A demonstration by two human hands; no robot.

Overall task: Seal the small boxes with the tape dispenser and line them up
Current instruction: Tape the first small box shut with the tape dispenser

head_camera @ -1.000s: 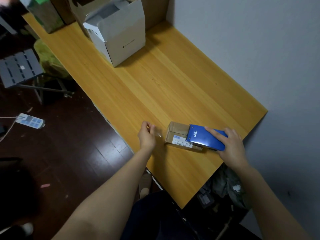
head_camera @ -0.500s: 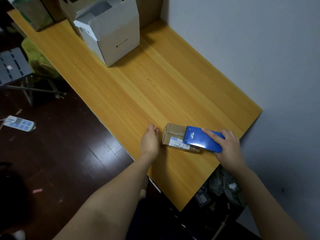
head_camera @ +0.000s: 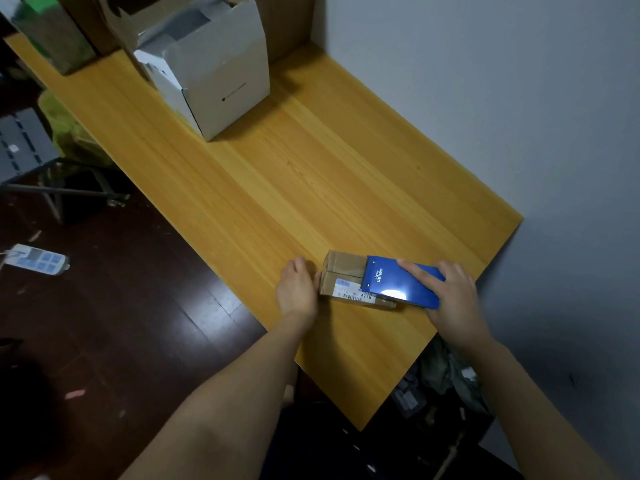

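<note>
Hands number two, and both are at work near the right end of the tabletop (head_camera: 311, 185). Only one small box (head_camera: 344, 277) shows, and only one tape dispenser (head_camera: 403, 285).

The small box is plain brown cardboard, low and oblong, lying flat close to the near edge of the tabletop. A seam runs lengthwise across its top, and on the near half sits a white label with a barcode and some print too small to read surely. The tape dispenser is glossy blue with small white lettering at its left end. It lies on top of the box's right part and covers it, so that only the box's left part shows.

The right hand (head_camera: 450, 296) grips the tape dispenser from its right end, the forefinger stretched along the blue top and the other fingers curled round the far side. The left hand (head_camera: 298, 289) is not clasped round anything. It lies on the tabletop with its thumb side pressed against the left end of the small box, fingers relaxed.

At the far end of the tabletop stands one larger white carton (head_camera: 221, 81) with its flaps open, well apart from the small box. Behind it a brown cardboard box (head_camera: 114, 29) is partly cut off by the frame. One power strip (head_camera: 38, 263) lies on the dark floor (head_camera: 138, 306) at the left.
</note>
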